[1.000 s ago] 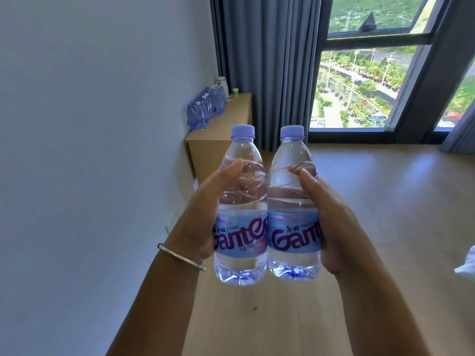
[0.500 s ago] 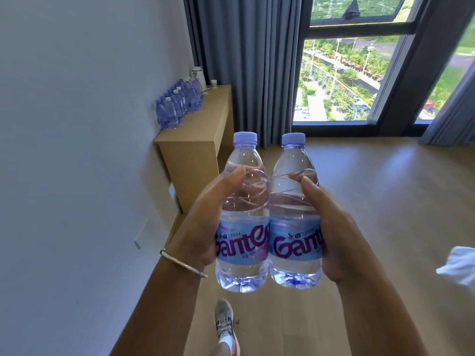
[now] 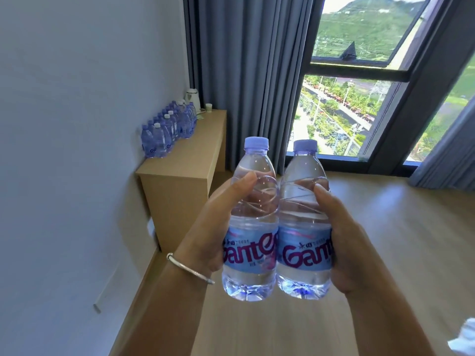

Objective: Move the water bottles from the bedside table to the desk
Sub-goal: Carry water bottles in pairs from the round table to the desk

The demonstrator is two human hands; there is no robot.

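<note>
I carry two clear water bottles with lilac caps and blue labels, upright and side by side in front of me. My left hand (image 3: 208, 227) grips the left bottle (image 3: 250, 224), thumb across its upper body. My right hand (image 3: 352, 242) grips the right bottle (image 3: 303, 227) the same way. The two bottles touch each other. Ahead on the left stands the wooden desk (image 3: 190, 160) against the wall, with several identical bottles (image 3: 167, 129) lined up along its wall side.
A white kettle (image 3: 192, 97) and a small cup (image 3: 209, 107) stand at the desk's far end. Grey curtains (image 3: 246, 73) hang beside a large window (image 3: 344, 109). Wooden floor (image 3: 401, 227) stretches to the right; something white (image 3: 465, 340) shows at the bottom right edge.
The desk has come closer and larger in view as I walk toward it. The shoe seen below the bottles half a second ago is out of view. Both grips are unchanged.
</note>
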